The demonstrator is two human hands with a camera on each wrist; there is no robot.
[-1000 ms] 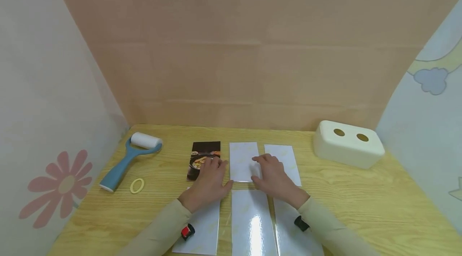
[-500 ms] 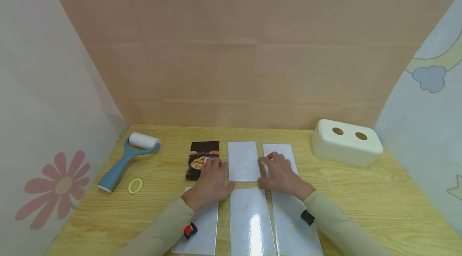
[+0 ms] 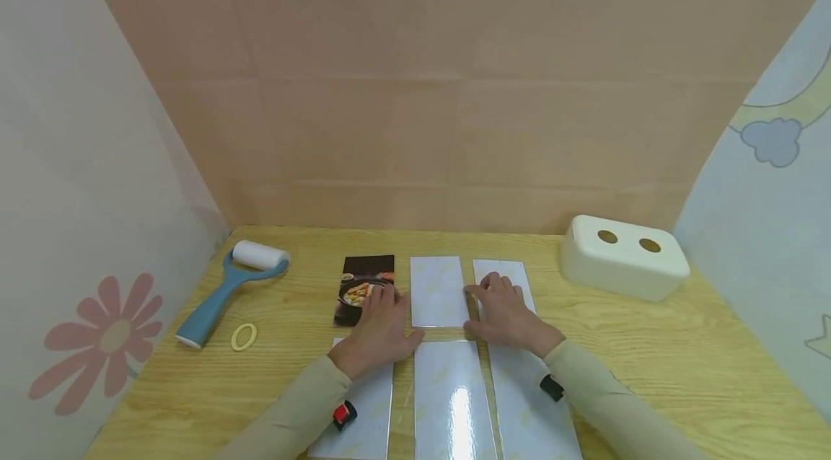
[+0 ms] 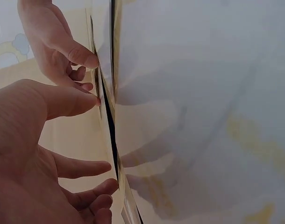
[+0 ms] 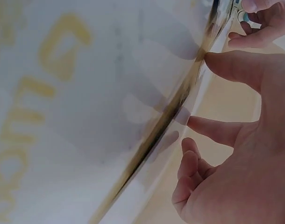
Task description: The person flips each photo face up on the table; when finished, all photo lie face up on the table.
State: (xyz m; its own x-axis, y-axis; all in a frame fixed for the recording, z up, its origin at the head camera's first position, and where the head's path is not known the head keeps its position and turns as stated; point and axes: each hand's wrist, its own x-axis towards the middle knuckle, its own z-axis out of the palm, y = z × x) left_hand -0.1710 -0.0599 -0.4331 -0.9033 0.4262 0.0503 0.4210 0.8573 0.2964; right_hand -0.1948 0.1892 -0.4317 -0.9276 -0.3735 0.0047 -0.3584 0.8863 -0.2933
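Note:
Several glossy sheets lie in two rows on the wooden table. At the middle of the back row is a pale card (image 3: 436, 283), face down, with faint yellow print. My left hand (image 3: 381, 330) is at its left edge, index and thumb spread along it, the other fingers overlapping the food photo (image 3: 366, 267). My right hand (image 3: 509, 319) reaches over the right-hand card (image 3: 503, 272), its index fingertip and thumb at the middle card's right edge. In the wrist views, fingertips of the left hand (image 4: 21, 135) and right hand (image 5: 240, 186) meet glossy sheet edges.
Longer white sheets lie in front: a left one (image 3: 363, 417), a middle one (image 3: 444, 373) and a right one (image 3: 529, 409). A blue-handled lint roller (image 3: 223, 294) and a yellow ring (image 3: 244, 337) lie left. A cream box (image 3: 617, 269) with two holes stands back right.
My right hand has moved right, from over the middle card to its right edge. My left hand has shifted slightly right. Over the last half second both stay almost still.

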